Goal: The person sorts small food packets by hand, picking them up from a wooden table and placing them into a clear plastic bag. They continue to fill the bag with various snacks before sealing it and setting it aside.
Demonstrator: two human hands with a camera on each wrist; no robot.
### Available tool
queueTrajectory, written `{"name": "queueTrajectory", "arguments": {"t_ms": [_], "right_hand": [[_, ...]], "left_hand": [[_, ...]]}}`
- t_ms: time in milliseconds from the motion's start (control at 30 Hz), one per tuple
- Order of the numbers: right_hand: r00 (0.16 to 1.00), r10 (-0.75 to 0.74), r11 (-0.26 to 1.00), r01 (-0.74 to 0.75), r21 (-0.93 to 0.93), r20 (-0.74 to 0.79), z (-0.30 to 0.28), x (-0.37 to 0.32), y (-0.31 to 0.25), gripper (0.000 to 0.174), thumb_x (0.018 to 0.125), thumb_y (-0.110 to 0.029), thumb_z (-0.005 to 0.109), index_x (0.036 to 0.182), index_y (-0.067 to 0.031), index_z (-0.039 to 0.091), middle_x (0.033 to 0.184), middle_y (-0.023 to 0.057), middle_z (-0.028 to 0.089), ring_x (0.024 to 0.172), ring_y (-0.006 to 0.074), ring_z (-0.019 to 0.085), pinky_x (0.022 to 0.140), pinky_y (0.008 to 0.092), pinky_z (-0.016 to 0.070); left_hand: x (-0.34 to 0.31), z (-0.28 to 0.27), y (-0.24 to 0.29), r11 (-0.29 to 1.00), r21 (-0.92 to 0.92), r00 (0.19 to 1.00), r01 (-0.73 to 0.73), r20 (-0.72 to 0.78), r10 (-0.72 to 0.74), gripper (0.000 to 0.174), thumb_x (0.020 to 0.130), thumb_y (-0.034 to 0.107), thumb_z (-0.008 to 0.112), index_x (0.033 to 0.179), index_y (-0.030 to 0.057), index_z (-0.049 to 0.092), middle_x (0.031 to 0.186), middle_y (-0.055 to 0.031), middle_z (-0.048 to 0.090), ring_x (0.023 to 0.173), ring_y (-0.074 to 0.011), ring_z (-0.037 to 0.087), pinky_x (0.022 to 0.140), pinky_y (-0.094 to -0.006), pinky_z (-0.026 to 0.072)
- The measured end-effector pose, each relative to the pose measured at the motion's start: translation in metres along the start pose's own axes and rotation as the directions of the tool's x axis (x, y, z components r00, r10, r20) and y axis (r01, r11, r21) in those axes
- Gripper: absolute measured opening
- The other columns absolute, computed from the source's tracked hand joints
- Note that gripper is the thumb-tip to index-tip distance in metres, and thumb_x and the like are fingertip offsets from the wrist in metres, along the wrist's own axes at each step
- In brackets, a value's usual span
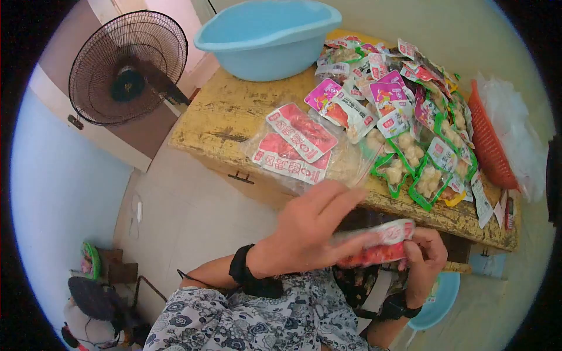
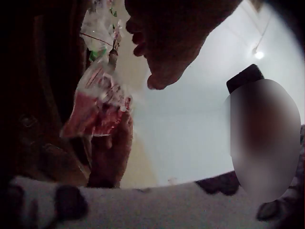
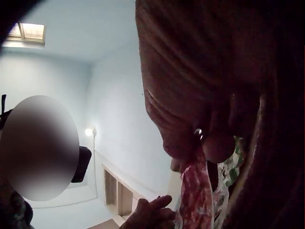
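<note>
A red and white plastic packet point(image 1: 380, 243) is pinched at its right end between the thumb and fingers of the right hand point(image 1: 428, 253). The same packet point(image 3: 195, 191) hangs from the right hand's fingertips in the right wrist view. The left hand point(image 1: 307, 231), its fingers loosely extended, is at the packet's left side in the head view. In the left wrist view a gap shows between the left hand point(image 2: 171, 43) and the packet point(image 2: 100, 107). Two similar red packets point(image 1: 301, 131) lie on clear plastic on the yellow table point(image 1: 216, 111).
A heap of sealed food packets point(image 1: 404, 117) covers the table's right part, beside a red basket point(image 1: 492, 140) and a white plastic bag point(image 1: 518, 140). At the back stands a blue basin point(image 1: 269, 41). A fan point(image 1: 129, 70) is at the left, and another blue basin point(image 1: 439, 304) sits low at right.
</note>
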State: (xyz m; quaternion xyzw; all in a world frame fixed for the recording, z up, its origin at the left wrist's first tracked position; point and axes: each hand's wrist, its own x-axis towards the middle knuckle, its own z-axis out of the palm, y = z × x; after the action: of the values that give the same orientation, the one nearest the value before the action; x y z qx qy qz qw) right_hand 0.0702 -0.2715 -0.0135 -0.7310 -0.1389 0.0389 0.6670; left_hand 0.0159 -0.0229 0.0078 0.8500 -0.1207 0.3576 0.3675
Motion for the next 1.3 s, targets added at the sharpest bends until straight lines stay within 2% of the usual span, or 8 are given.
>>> {"name": "queueTrajectory", "arguments": {"t_ms": [167, 367, 433, 533, 633, 933, 1067, 1300], "right_hand": [[0.967, -0.091, 0.994, 0.103, -0.036, 0.236, 0.007, 0.007, -0.017, 0.010, 0.077, 0.000, 0.074, 0.087, 0.0002, 0.071, 0.077, 0.0086, 0.070, 0.051, 0.0099, 0.057, 0.045, 0.0245, 0.0418], [0.967, -0.137, 0.990, 0.141, -0.002, 0.213, 0.016, 0.008, -0.021, 0.013, 0.077, -0.003, 0.076, 0.089, -0.0012, 0.072, 0.079, 0.0083, 0.072, 0.052, 0.0105, 0.059, 0.047, 0.0246, 0.0437], [0.917, -0.338, 0.928, 0.362, -0.089, 0.210, 0.017, 0.012, -0.012, 0.019, 0.078, -0.005, 0.074, 0.097, -0.0018, 0.071, 0.079, 0.0078, 0.072, 0.055, 0.0108, 0.060, 0.050, 0.0249, 0.0462], [0.997, 0.057, 0.978, -0.064, 0.196, 0.045, 0.023, 0.003, -0.021, 0.039, 0.078, -0.015, 0.075, 0.113, -0.0020, 0.067, 0.083, 0.0069, 0.072, 0.066, 0.0112, 0.064, 0.061, 0.0249, 0.0505], [0.998, -0.061, 0.973, 0.052, 0.225, 0.033, 0.021, 0.005, -0.004, 0.056, 0.074, -0.022, 0.075, 0.124, -0.0021, 0.060, 0.088, 0.0060, 0.071, 0.078, 0.0107, 0.065, 0.069, 0.0253, 0.0512], [0.996, 0.079, 0.997, -0.078, 0.025, -0.047, 0.005, -0.024, 0.019, 0.028, 0.071, -0.016, 0.076, 0.094, -0.0032, 0.068, 0.087, 0.0004, 0.065, 0.077, 0.0090, 0.059, 0.073, 0.0252, 0.0476], [0.990, 0.126, 0.987, -0.118, 0.107, -0.065, 0.017, -0.022, 0.011, 0.026, 0.072, -0.011, 0.076, 0.095, -0.0042, 0.067, 0.087, 0.0001, 0.064, 0.077, 0.0091, 0.059, 0.073, 0.0250, 0.0474], [0.996, 0.043, 0.992, -0.052, 0.111, 0.081, 0.027, -0.011, 0.009, 0.030, 0.074, -0.013, 0.080, 0.099, -0.0022, 0.068, 0.090, 0.0024, 0.067, 0.079, 0.0112, 0.061, 0.074, 0.0257, 0.0485]], "left_hand": [[-0.004, -0.013, 0.018, 0.870, -0.291, 0.814, 0.399, 0.550, -0.189, 0.054, 0.084, 0.028, 0.083, 0.127, 0.0079, 0.059, 0.082, -0.0037, 0.062, 0.066, -0.0118, 0.058, 0.058, -0.0278, 0.0459], [0.006, -0.016, 0.017, 0.553, -0.420, 0.627, 0.719, 0.736, -0.255, 0.040, 0.090, 0.018, 0.077, 0.124, 0.0062, 0.058, 0.087, 0.0014, 0.062, 0.074, -0.0040, 0.054, 0.062, -0.0227, 0.0450], [-0.004, -0.004, 0.012, 0.581, -0.452, 0.675, 0.677, 0.696, -0.245, 0.039, 0.090, 0.018, 0.078, 0.121, 0.0047, 0.059, 0.095, -0.0009, 0.062, 0.081, -0.0058, 0.057, 0.066, -0.0228, 0.0478], [0.000, 0.001, 0.015, 0.602, -0.482, 0.753, 0.637, 0.556, -0.352, 0.036, 0.089, 0.016, 0.078, 0.117, 0.0034, 0.059, 0.105, -0.0040, 0.062, 0.091, -0.0086, 0.061, 0.074, -0.0243, 0.0513], [0.009, -0.002, 0.022, 0.677, -0.500, 0.838, 0.540, 0.393, -0.378, 0.035, 0.088, 0.014, 0.080, 0.114, 0.0029, 0.059, 0.108, -0.0058, 0.062, 0.096, -0.0104, 0.062, 0.079, -0.0265, 0.0535], [-0.007, 0.022, 0.029, 0.724, -0.522, 0.892, 0.451, 0.278, -0.356, 0.037, 0.085, 0.014, 0.083, 0.111, 0.0031, 0.059, 0.101, -0.0061, 0.064, 0.092, -0.0102, 0.064, 0.077, -0.0280, 0.0552], [-0.010, 0.020, 0.023, 0.733, -0.485, 0.879, 0.477, 0.256, -0.403, 0.034, 0.089, 0.018, 0.077, 0.112, 0.0027, 0.059, 0.097, -0.0087, 0.068, 0.084, -0.0128, 0.068, 0.062, -0.0274, 0.0546], [-0.013, 0.007, 0.011, 0.794, -0.442, 0.908, 0.417, 0.250, -0.337, 0.034, 0.084, 0.014, 0.083, 0.109, 0.0044, 0.061, 0.097, -0.0082, 0.067, 0.087, -0.0128, 0.065, 0.071, -0.0297, 0.0537]]}}
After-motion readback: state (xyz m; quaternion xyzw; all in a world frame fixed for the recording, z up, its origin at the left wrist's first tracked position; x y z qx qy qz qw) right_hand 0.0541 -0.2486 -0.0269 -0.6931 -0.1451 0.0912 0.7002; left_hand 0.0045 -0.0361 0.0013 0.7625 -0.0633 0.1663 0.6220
